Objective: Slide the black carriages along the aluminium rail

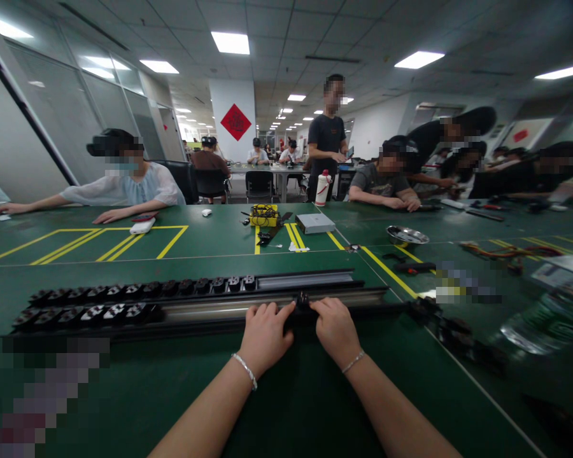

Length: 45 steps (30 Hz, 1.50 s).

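Two long black rails (277,299) lie across the green table (315,407) in front of me, each with a row of several small black clips (124,289) slid onto its left part. My left hand (265,336) and my right hand (335,331) rest side by side on the near rail. Their fingers curl over it, and their tips pinch a small black clip (303,300) between them. Each wrist wears a thin bracelet.
Other people sit around the table at the far left and far right, and one stands at the back. Beyond the rails lie a yellow box with cables (263,216), a grey flat box (315,222), a white bottle (321,188) and a metal bowl (407,236). A plastic bottle (544,324) lies at right.
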Tool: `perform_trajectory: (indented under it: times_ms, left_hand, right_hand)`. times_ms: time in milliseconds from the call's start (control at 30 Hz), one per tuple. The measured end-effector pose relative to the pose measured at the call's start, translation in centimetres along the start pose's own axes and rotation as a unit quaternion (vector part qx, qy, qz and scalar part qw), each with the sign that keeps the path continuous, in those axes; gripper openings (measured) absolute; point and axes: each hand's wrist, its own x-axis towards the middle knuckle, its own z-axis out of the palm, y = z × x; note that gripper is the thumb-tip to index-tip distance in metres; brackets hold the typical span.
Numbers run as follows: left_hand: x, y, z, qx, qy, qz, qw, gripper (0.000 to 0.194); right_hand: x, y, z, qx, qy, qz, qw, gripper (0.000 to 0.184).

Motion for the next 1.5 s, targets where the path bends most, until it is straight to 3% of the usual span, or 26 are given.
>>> perform_trajectory:
  times_ms: [867, 1500]
  left_hand:
    - [0.14, 0.22, -0.49, 0.01, -0.026, -0.014, 1.0, 0.053]
    - [0.25, -0.29, 0.41, 0.014, 0.017, 0.027, 0.999, 0.049]
  right_hand:
    - [-0.01, -0.08, -0.04, -0.012, 0.009, 0.005, 1.0, 0.032]
    - [-0.01, 0.2, 0.11, 0.003, 0.009, 0.01, 1.0, 0.031]
